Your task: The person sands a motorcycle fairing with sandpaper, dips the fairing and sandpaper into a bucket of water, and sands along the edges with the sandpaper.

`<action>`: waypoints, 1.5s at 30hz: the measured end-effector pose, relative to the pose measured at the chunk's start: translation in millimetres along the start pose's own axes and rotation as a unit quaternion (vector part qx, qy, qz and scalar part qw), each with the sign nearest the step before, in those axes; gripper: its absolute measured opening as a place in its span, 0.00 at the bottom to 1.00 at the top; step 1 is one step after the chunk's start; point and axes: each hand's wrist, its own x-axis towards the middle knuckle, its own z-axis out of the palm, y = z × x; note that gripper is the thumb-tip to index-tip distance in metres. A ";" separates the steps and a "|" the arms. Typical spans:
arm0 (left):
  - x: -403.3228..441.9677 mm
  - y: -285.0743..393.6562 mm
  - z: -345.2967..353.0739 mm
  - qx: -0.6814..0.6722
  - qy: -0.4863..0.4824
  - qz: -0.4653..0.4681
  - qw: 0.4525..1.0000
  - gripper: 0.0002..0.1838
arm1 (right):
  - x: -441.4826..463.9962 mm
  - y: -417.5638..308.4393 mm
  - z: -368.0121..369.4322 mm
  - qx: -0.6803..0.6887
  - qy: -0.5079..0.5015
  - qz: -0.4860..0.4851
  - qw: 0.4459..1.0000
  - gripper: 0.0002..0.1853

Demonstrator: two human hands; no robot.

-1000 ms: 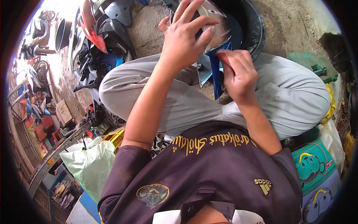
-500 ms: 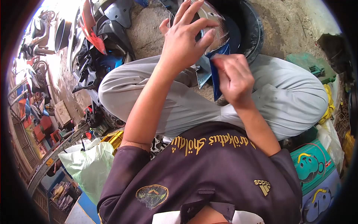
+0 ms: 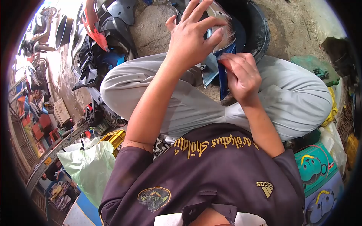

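A glossy blue and silver plastic panel (image 3: 223,75), like a motorcycle fairing piece, stands tilted between my legs. My left hand (image 3: 196,30) grips its upper part from above, with the fingers spread and bent over it. My right hand (image 3: 243,75) is closed at the panel's blue edge, fingertips pressed together against it. Whatever may be between those fingertips is hidden. Just beyond the panel is a black tub (image 3: 264,37), partly covered by the panel.
Black, grey and red motorcycle body parts (image 3: 113,41) lie on the concrete at the left. A pale green bag (image 3: 88,162) stands by my left side. Green and blue cases (image 3: 316,165) are at my right. Parked motorcycles (image 3: 41,30) appear at far left.
Both hands and the panel appear slightly further right in the view. My right hand was blurred by motion earlier and is sharper now, still at the blue edge.
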 end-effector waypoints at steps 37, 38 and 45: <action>-0.9 -1.0 -1.6 0.008 0.002 -0.009 1.000 0.15 | 13.7 -6.8 -4.2 0.010 -0.031 -0.017 0.999 0.17; -0.3 -0.9 -1.7 0.006 0.003 -0.008 1.000 0.15 | 11.8 -3.6 -6.0 0.004 -0.038 -0.024 0.999 0.16; -2.4 -0.8 -0.7 0.004 -0.001 -0.009 1.000 0.15 | 12.7 -6.2 -1.1 0.020 -0.025 -0.035 0.999 0.17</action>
